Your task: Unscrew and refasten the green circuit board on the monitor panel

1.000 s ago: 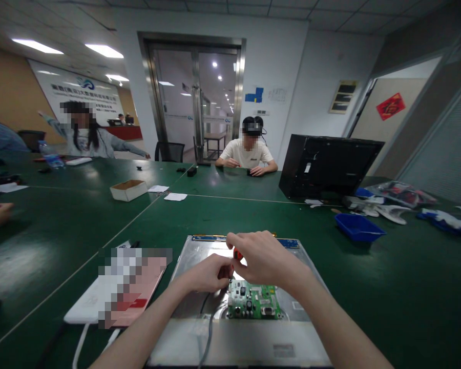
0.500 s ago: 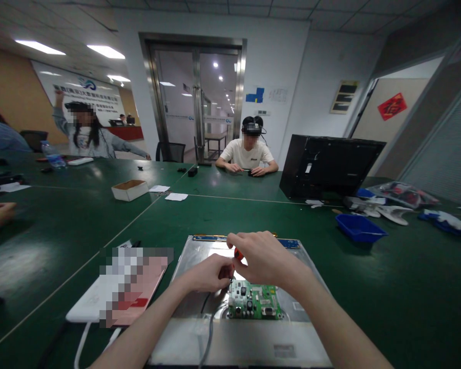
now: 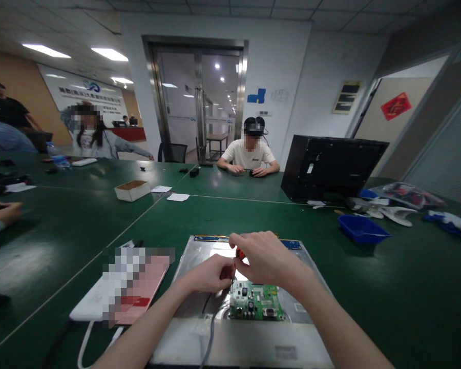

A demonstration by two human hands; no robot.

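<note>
Green desk (image 3: 223, 218) all around us, black monitor (image 3: 334, 166) over to the right, blue tray (image 3: 363, 234) nearer on that same side, and someone in a white T-shirt (image 3: 249, 152) busy across from us. Straight in front we've got a flat metal panel (image 3: 249, 341) with a green circuit board (image 3: 255, 302) sitting on it, a bit nearer to us than our fingers.

So the bit that matters, we reckon, is that far-left corner of the board. Our right grip (image 3: 269, 259) is closed round a red-handled tool (image 3: 238, 253), probably a screwdriver, arching in from the right just beyond the board. Looks like its long axis is closer to upright than flat, with the working end pointing down toward that corner, but our fingers cover most of it, so no promises on the exact tilt or whether the tip touches anything.

Our left grip (image 3: 213, 272) comes in from the other side, fingertips bunched together right by the same corner. We'd call it the nearer one down low, with the handle sitting higher up. Can't tell what's between those fingertips, if anything. Grey cable (image 3: 210, 338) runs from near that grip back toward us over the panel.
</note>
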